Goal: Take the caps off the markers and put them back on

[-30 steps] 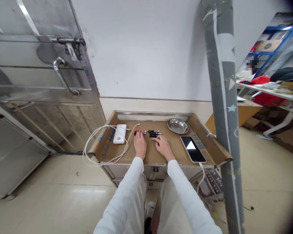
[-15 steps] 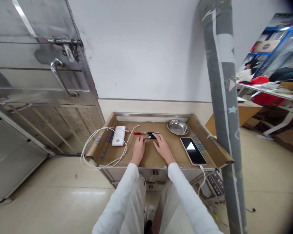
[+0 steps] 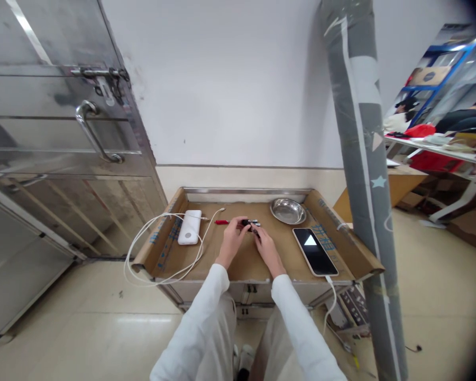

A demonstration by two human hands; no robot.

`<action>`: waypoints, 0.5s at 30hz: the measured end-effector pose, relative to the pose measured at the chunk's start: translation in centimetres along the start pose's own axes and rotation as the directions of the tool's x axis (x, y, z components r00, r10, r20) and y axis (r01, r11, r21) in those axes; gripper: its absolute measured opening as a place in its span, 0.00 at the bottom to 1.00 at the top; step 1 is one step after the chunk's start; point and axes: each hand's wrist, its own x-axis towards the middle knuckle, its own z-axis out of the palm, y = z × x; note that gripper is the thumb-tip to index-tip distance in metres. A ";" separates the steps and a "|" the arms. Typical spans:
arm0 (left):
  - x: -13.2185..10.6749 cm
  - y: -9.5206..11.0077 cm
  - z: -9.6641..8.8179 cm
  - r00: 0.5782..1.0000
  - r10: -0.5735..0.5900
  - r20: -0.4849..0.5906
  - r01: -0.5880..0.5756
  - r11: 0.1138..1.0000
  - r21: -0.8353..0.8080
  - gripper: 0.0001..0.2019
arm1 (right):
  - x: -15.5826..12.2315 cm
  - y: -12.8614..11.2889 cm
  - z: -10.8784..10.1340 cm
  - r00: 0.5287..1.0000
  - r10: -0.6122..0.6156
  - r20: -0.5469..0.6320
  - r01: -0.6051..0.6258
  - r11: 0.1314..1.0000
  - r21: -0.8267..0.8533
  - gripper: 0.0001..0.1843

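At left, we see white power bank (image 3: 189,227) on cardboard lining (image 3: 210,262); next, red marker (image 3: 221,222) lying just beside our left hand (image 3: 232,241); left hand half curled, fingertips at black markers (image 3: 254,222); black markers sit between both hands, near middle of lining; right hand (image 3: 265,246) partly closed, fingers bent at same markers; we cannot tell whether either hand grips any; farther right, steel bowl (image 3: 288,211) toward wall (image 3: 230,106); phone (image 3: 315,252) nearer us, screen up.

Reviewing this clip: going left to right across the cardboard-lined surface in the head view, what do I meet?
White power bank → red marker → left hand → black markers → right hand → metal bowl → phone.
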 end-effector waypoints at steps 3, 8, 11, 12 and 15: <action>0.0 0.0 -1.2 0.996 -0.046 -0.077 0.045 0.999 -0.018 0.13 | -0.1 0.0 0.1 0.999 0.033 0.000 -0.033 0.999 0.009 0.21; -1.1 -0.4 -2.3 0.987 -0.121 -0.110 0.114 0.991 -0.064 0.13 | -0.1 -0.3 0.0 1.000 0.024 -0.010 -0.024 1.000 -0.010 0.15; -1.8 -0.9 -2.2 0.981 -0.150 -0.121 0.140 0.986 -0.087 0.14 | -0.2 -0.4 -0.1 1.000 0.020 -0.021 -0.020 1.000 -0.024 0.14; -2.0 -1.1 -2.1 0.979 -0.161 -0.127 0.150 0.984 -0.092 0.14 | -0.2 -0.4 -0.1 0.999 0.026 -0.026 -0.027 0.999 -0.026 0.14; -2.3 -1.6 -2.0 0.970 -0.194 -0.146 0.178 0.978 -0.110 0.15 | -0.2 -0.4 -0.3 0.998 0.042 -0.041 -0.043 0.999 -0.026 0.14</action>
